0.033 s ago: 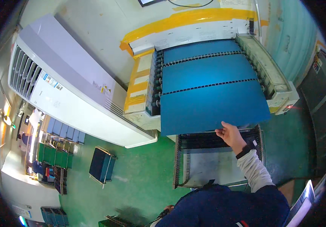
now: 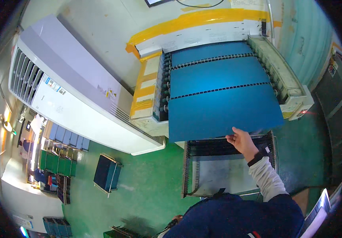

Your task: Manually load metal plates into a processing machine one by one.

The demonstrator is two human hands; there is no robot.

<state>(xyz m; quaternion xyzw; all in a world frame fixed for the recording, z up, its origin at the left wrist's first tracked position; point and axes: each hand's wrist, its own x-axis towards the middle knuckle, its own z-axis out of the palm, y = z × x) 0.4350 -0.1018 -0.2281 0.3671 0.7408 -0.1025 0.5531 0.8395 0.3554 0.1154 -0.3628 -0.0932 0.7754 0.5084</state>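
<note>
A flat blue panel overhangs the near end of a roller conveyor. My right hand pinches its near edge, right of the middle, with the fingers closed. Behind it on the rollers lie a second blue panel and part of a third. Below the overhanging panel stands a slotted rack with a dark frame, partly hidden by the panel and my arm. Low in the picture, beside my dark clothing, only a small part of my left hand shows; its fingers are hidden.
A tall white air conditioner stands left of the conveyor. A small rack of dark panels stands on the green floor. Further left are more racks and a person in dark blue. A dark rack edge shows at the bottom.
</note>
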